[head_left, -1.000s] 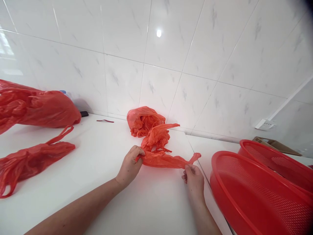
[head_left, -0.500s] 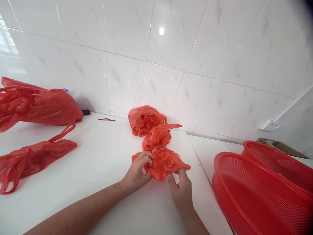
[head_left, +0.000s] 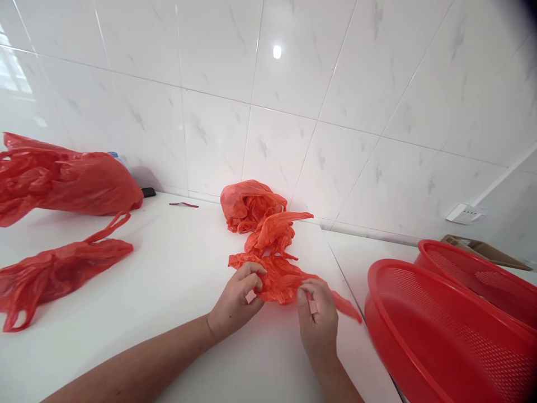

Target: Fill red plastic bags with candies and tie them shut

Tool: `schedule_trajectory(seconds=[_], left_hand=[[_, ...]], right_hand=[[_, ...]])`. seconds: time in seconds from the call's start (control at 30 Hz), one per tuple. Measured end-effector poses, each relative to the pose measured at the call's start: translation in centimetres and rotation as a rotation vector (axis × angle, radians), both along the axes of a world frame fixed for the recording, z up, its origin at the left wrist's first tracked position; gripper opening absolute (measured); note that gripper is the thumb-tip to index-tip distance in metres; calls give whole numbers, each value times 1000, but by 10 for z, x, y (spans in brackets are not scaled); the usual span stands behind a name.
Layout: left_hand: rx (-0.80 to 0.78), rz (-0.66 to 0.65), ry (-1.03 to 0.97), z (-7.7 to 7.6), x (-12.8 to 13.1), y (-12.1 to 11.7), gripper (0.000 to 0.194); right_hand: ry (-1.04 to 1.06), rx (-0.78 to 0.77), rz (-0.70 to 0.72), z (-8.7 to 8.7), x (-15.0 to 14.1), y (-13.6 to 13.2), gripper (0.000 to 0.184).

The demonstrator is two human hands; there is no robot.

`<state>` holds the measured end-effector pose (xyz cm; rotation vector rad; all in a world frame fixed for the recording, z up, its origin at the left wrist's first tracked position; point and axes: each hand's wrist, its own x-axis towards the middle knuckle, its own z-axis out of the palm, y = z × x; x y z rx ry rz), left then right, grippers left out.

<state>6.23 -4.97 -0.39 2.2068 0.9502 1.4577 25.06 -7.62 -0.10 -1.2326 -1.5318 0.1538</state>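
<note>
Red plastic bag (head_left: 282, 279), crumpled and drawn out lengthwise, lies on the white tabletop (head_left: 176, 324) between the two hands and just beyond them. Its long axis runs left to right, slanting toward the person at the right, where a narrow tail passes behind the right hand (head_left: 318, 313) and points down toward the gap beside the near basket. The wider, bunched end reaches left, past the fingertips of the left hand (head_left: 238, 296).

The left hand's thumb and curled fingers are closed on the bag's near edge. The right hand's fingers bend toward the thumb in front of the bag; whether they grip it cannot be told. That hand covers part of the tail, and the folds hide the bag's opening.

Just beyond, a second crumpled bag (head_left: 271, 236) nearly meets the first; whether they touch is unclear. Its pointed end aims right. Behind it, a rounder bunched bag (head_left: 253, 202) sits by the tiled wall (head_left: 218, 140).

Farther left lie a thin dark strip (head_left: 183, 205), a flattened red bag (head_left: 71, 271) and a bulky red bag (head_left: 96, 182), the last two cut off by the frame. To the right, a near basket (head_left: 380, 319) overlaps a far basket (head_left: 428, 246), both cut off too.
</note>
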Motion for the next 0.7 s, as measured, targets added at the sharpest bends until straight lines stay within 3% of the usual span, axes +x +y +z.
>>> schedule_trajectory(seconds=[0.07, 0.27, 0.4, 0.53, 0.7], left_hand=[[52, -1, 10, 0, 0, -1, 26], [98, 7, 40, 3, 1, -3, 23], [100, 0, 38, 3, 0, -3, 23], [79, -64, 54, 3, 0, -4, 24], [39, -110, 88, -1, 0, -5, 25]], right_hand=[[-74, 60, 40, -1, -2, 0, 15], [-5, -298, 200, -1, -5, 0, 34], [20, -321, 265, 3, -9, 0, 29], [198, -463, 145, 8, -12, 2, 15], [352, -491, -74, 12, -4, 3, 27]])
